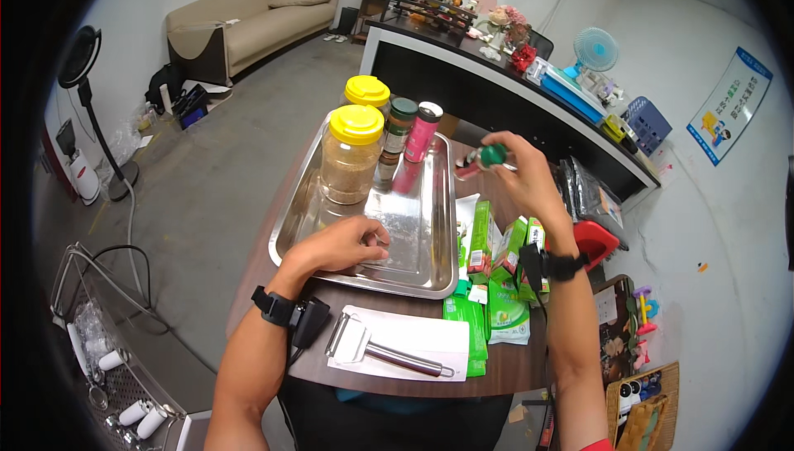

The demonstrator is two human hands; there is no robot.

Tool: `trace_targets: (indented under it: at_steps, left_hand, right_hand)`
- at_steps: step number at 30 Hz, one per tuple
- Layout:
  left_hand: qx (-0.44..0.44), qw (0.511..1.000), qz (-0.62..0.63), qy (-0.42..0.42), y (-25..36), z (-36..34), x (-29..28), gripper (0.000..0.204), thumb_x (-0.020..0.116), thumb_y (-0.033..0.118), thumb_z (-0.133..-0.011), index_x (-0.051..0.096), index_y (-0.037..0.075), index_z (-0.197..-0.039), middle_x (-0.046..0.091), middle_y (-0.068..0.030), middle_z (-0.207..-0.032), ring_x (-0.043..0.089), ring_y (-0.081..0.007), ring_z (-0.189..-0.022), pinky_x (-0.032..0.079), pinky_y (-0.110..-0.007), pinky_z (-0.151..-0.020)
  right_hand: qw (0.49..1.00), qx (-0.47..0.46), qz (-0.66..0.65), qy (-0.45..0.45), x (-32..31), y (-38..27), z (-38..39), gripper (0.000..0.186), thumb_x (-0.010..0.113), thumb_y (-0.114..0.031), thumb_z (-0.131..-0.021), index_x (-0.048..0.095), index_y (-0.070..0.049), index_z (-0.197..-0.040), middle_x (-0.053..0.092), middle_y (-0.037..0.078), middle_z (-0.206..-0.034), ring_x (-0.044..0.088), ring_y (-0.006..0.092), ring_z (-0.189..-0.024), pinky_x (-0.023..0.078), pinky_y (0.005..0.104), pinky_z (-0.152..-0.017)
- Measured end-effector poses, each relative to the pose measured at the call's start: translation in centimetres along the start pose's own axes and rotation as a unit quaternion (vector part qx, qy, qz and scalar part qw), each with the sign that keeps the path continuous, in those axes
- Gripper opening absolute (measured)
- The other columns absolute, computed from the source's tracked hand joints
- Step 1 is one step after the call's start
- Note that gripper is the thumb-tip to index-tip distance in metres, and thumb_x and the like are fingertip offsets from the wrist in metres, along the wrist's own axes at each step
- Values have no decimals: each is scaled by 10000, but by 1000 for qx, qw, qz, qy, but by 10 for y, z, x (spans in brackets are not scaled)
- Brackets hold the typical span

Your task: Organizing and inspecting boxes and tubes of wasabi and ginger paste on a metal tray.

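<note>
Right hand [521,174] raised above the table's far right part, fingers pinched around a small green-capped bottle [484,159], held tilted, just off the tray's far right corner. Left hand [343,244] rests inside the steel tray [430,236], fingers curled loosely on the bare metal at its near edge, holding nothing that shows.

Tray sits on the left half of a dark brown table [513,368]. Along its far edge: two yellow-lidded jars [351,157] of tan powder, a dark-lidded jar [399,128], a pink bottle [422,132] with a white cap. Middle and near part of the tray bare.

Right of the tray, green packets [496,285] lie heaped toward the table's right edge. At the near edge, a steel peeler [372,347] lies on a white sheet [413,339].

Room: grey concrete floor to the left, open as far as a beige sofa [248,25] by the far wall. Standing fan [83,62] far left. Wire rack [107,352] near left, close to the table's near left corner. Long black counter [496,95] behind the table, cluttered on top; a red bin [597,240] tight against the table's right side.
</note>
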State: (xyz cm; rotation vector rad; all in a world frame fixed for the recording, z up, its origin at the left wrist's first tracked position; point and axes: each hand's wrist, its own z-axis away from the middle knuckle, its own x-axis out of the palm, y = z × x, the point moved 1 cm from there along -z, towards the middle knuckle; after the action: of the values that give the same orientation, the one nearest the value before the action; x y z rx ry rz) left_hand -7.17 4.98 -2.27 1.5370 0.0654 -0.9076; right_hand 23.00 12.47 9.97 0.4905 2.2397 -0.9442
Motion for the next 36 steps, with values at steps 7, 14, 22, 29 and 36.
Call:
trace_targets:
  at_steps: [7,14,22,29,36]
  left_hand:
    - [32,999,-10,27,-19,-9,10,401,808,303,-970,736,28,-1252,695,-104,-1000,680,-230,-943,543,-369,-864]
    - [55,997,-13,52,-20,-9,15,413,828,306,-926,744,-9,-1181,758,-166,-1009,731,-316,-954,561,-419,-865]
    - [46,998,-33,30,-20,-7,11,401,807,314,-964,727,31,-1238,689,-117,-1042,671,-244,-958,542,-379,-868]
    - [51,998,-9,23,-13,9,-7,369,801,266,-970,723,29,-1243,675,-91,-989,650,-200,-926,536,-352,-833]
    - [44,998,18,42,-14,0,9,364,803,254,-970,718,-7,-1209,656,-71,-924,621,-164,-821,525,-331,-735]
  right_hand:
    - [996,34,47,-73,45,56,-68,397,732,-11,-843,698,-50,-1237,741,220,-1175,709,421,-1144,557,479,-984]
    - [978,82,190,-42,78,85,-91,412,729,-53,-876,695,-64,-1286,755,220,-1214,714,435,-1163,554,485,-1019]
    - [972,136,177,-72,95,61,-87,443,808,-178,-875,674,-74,-1284,766,237,-1200,714,450,-1172,562,509,-998]
    - [988,86,129,-25,119,47,-91,403,860,-201,-873,650,-31,-1172,770,231,-1050,737,450,-1050,567,521,-917]
    - [997,39,63,35,135,31,-85,386,884,-153,-850,626,-22,-1106,636,256,-1212,688,513,-1072,573,557,-914]
